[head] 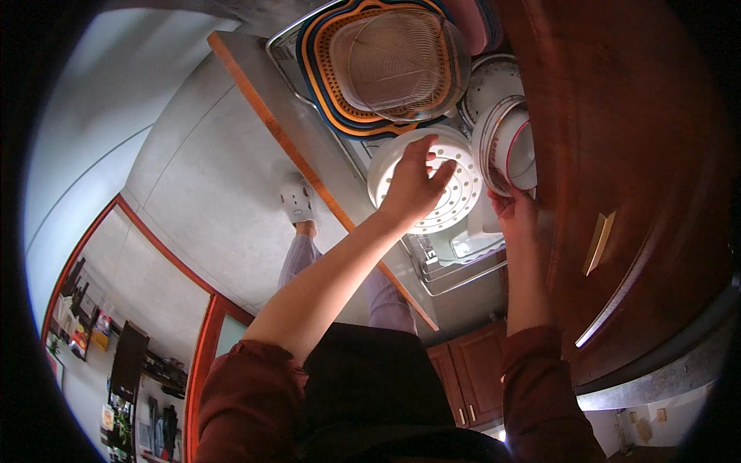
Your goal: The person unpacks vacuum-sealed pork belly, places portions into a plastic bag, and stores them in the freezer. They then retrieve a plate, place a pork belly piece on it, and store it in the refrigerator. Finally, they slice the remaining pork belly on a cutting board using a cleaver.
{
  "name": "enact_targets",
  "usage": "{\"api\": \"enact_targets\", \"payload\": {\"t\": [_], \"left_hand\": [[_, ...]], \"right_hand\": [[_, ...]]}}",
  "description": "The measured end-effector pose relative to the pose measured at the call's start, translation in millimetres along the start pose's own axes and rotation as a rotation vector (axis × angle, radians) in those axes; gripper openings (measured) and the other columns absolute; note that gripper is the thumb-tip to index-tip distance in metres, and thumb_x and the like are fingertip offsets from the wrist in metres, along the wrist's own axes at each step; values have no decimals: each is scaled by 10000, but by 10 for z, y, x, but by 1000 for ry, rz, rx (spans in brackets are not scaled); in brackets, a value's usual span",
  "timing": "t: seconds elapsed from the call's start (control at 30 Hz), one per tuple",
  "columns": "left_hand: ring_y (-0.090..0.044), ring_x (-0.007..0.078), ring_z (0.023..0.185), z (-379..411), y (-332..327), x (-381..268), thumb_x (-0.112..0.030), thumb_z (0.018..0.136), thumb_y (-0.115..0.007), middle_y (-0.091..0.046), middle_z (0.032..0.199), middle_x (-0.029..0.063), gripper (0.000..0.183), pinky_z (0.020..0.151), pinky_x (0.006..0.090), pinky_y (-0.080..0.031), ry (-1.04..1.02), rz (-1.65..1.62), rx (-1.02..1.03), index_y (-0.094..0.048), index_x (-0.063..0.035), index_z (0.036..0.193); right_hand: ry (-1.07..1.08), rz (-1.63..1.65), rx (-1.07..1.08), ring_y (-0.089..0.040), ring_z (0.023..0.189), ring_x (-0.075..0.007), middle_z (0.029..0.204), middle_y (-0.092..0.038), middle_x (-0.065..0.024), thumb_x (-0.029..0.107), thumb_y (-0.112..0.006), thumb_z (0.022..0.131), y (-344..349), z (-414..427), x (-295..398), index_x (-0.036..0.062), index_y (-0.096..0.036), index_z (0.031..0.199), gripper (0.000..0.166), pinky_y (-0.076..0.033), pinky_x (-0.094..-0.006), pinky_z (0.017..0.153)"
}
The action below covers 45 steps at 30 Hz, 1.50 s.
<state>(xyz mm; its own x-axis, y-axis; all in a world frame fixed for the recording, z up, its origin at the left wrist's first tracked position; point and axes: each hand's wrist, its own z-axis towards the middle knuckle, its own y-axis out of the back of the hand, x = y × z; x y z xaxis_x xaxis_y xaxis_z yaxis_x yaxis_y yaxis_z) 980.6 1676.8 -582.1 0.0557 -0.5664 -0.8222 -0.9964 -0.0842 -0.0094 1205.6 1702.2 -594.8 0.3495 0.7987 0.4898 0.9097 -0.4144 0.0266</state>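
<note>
My left hand (418,179) is over a white perforated steamer plate (446,217) lying in a pull-out wire basket. Its thumb and fingers are apart, with nothing visible between them; whether the fingertips touch the plate is unclear. My right hand (515,211) grips the near rim of a white bowl (491,144), which is tipped on its side. Inside that bowl sits a smaller white bowl with a red rim (524,153). The cabinet edge partly covers both. Behind them a white enamel dish (492,81) with dark spots leans in the basket.
Nested orange and navy plastic colanders (324,87) hold a round wire strainer (399,63). A pale green plastic container (457,246) sits near the basket's wire rail (463,283). The drawer front's orange-brown edge (283,136) crosses before my legs. Brown cabinetry (625,144) rises at the right.
</note>
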Motion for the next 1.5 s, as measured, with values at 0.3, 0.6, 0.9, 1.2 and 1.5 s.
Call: {"api": "enact_targets", "payload": {"t": [0.3, 0.6, 0.9, 1.2, 1.5], "left_hand": [[-496, 346, 1044, 447, -200, -128, -71, 809, -526, -452, 1183, 219, 366, 807, 352, -473, -381, 258, -24, -446, 38, 1149], [-505, 294, 942, 1584, -716, -198, -64, 789, -466, -509, 1005, 183, 249, 788, 382, -430, -584, 982, -171, -509, 15, 1021], [-490, 255, 979, 1970, -984, -11, -94, 814, -416, -531, 1050, 134, 294, 742, 330, -389, -326, 686, -386, -515, -45, 1086], [-604, 354, 768, 1982, -771, -48, -59, 773, -453, -610, 791, 191, 202, 644, 449, -480, -583, 892, -246, -605, -7, 896], [-613, 360, 820, 939, -223, -644, -66, 730, -543, -617, 871, 219, 211, 705, 409, -511, -253, 783, 10, -559, 23, 921]], "right_hand": [[-8, 70, -160, -634, 599, -248, 829, -632, -158, 50, -543, 782, 192, -148, -148, -13, -526, 1041, 267, -504, -267, 454], [9, 125, -178, -634, 648, -251, 851, -628, -145, 39, -532, 763, 691, -278, -572, -14, -514, 1031, 274, -520, -285, 520], [87, 128, -174, -628, 632, -237, 841, -636, -113, 53, -541, 764, 871, -394, -793, 7, -548, 992, 233, -489, -270, 514], [89, 130, -207, -614, 638, -230, 845, -631, -117, 91, -536, 777, 907, -451, -883, 6, -542, 992, 231, -481, -260, 512], [23, 108, -191, -629, 597, -251, 797, -619, -142, 49, -539, 768, 691, -332, -513, -16, -480, 1040, 285, -498, -261, 450]]}}
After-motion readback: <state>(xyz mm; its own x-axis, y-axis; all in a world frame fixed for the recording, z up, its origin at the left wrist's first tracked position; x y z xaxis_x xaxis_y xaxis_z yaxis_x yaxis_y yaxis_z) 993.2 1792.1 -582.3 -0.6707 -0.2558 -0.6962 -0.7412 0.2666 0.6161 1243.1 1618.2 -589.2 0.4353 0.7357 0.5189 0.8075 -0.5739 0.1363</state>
